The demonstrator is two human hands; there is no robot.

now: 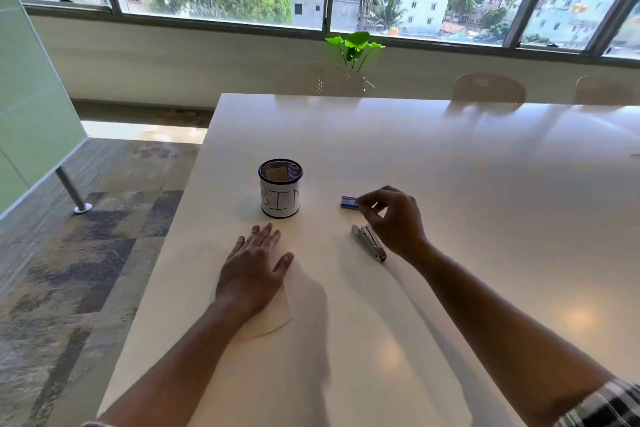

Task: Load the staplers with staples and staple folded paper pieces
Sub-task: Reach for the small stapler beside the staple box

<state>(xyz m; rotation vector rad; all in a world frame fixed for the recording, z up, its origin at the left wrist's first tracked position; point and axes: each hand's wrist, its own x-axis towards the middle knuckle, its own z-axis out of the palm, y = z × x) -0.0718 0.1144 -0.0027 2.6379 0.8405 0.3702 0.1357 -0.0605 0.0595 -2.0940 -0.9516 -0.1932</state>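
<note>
The white table [450, 166] fills most of the view, and on it, nearest the person, lies a pale sheet of paper [273, 315], its lower corner curving out from under the left wrist. The left hand [254, 267] rests flat on that sheet, fingers straight and slightly spread, holding nothing and simply pinning the paper down. Beyond it stands a mesh cup [280, 188] wrapped in a white label lettered "BIN", with a brownish scrap showing inside. To the right, 1 metal stapler [369, 241] lies on its side on the table, seemingly closed and untouched, just below the right hand [394, 218]. That hand hovers above the stapler with its fingers curled, thumb and forefinger drawn close together right at the end of a small blue staple box [348, 202]; whether the fingertips are actually touching the box or pinching a strip of staples cannot be told from this view. Judged from how things lie, the task looks to be at its very start: the stapler does not appear opened or loaded, the paper shows no clear fold and no staple, and only 1 stapler is visible. Loading, folding and stapling all seem to remain.
</note>
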